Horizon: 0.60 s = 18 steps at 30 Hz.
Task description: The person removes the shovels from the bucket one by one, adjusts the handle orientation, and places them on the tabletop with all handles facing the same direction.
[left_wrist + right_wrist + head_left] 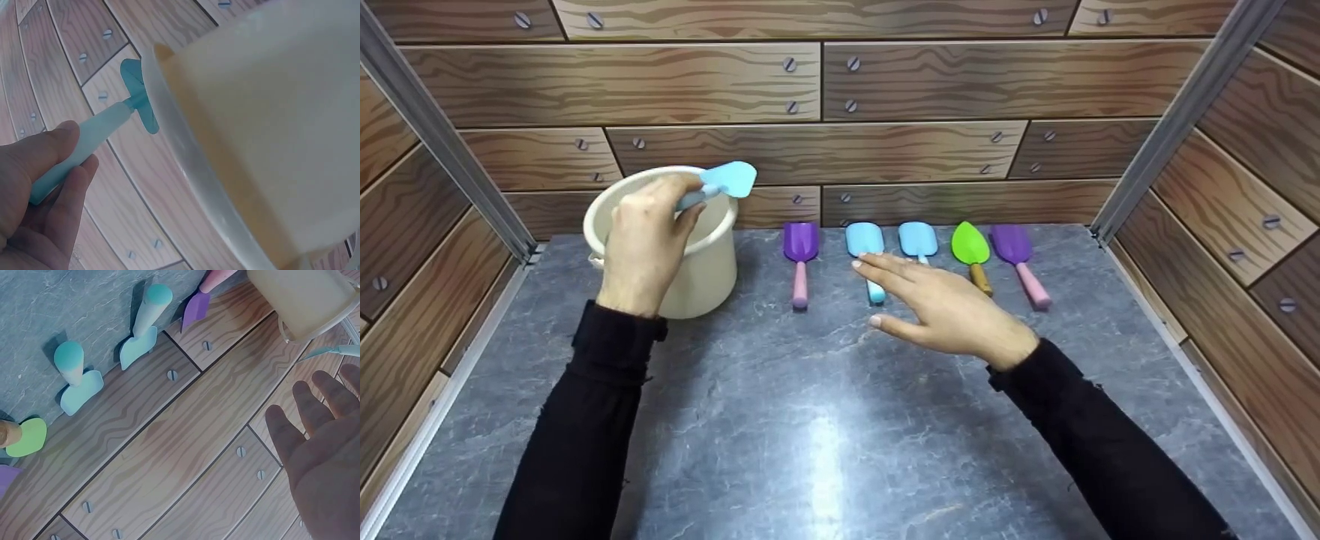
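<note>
My left hand [643,232] pinches a light blue toy shovel [731,180] by its handle, over the mouth of a cream bucket [701,277]. In the left wrist view the thumb and fingers wrap the shovel's pale handle [93,135], and its blade overlaps the bucket's rim [185,146]. My right hand [952,307] is held palm down with straight fingers, holding nothing. It hovers before two light blue shovels, a left one [865,238] and a right one [918,238], partly covering their handles.
A purple shovel with a pink handle [800,244] lies between the bucket and the blue ones. Farther right lie a green trowel [970,244] and another purple shovel [1012,244]. Wood-patterned walls [915,82] enclose the grey tabletop [750,420] at the back and sides.
</note>
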Motion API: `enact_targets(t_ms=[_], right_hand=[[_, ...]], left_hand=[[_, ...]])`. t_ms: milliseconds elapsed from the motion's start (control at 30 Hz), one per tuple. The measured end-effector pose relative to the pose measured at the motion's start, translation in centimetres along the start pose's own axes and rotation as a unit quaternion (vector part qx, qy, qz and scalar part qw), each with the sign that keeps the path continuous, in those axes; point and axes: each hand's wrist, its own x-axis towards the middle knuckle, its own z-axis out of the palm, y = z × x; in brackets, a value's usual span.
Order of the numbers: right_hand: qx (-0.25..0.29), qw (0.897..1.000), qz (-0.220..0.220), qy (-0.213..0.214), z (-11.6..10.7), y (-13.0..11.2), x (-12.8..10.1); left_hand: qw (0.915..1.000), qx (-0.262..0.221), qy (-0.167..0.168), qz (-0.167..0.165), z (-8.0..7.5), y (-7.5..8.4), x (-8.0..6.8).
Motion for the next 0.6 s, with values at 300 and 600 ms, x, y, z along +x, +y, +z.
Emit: enact_targets(t_ms=[300,600], right_hand=[[0.01,1.0,0.001,0.017,0.6,0.0,0.0],[0.015,0.999,0.006,0.032,1.1,0.0,0.2]], left_hand=[[0.9994,-0.01,0.007,0.032,1.2,1.1,-1.1],[0.9987,-0.004,0.009,0.05,2.3,1.9,-2.2]])
